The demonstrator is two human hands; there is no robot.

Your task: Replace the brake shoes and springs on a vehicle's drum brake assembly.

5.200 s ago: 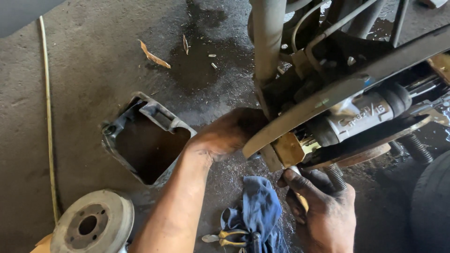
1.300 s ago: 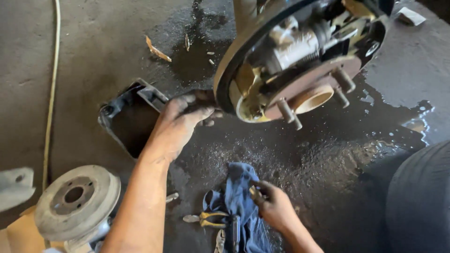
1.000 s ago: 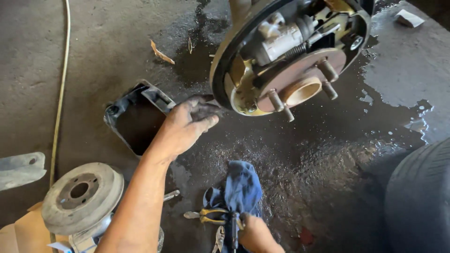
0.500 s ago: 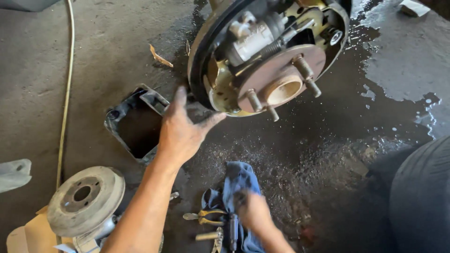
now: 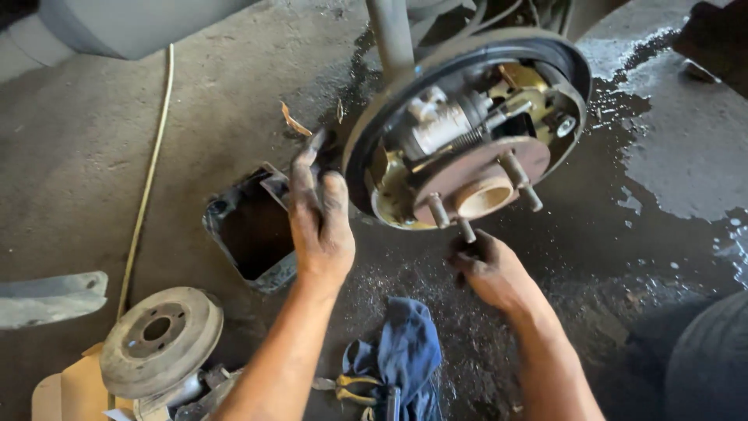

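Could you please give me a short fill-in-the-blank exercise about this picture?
1. The left hand rests on the rim of the brake ____.
2. The removed drum lies at the ____ of the picture.
3. The rag between the arms is ____.
4. Pliers lie beside the ____.

Missing words: plate; lower left; blue; rag

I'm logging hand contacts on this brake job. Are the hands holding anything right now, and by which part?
Neither visibly grips anything. The left hand rests open near the backing plate's left rim; the right hand is loosely curled under a wheel stud.
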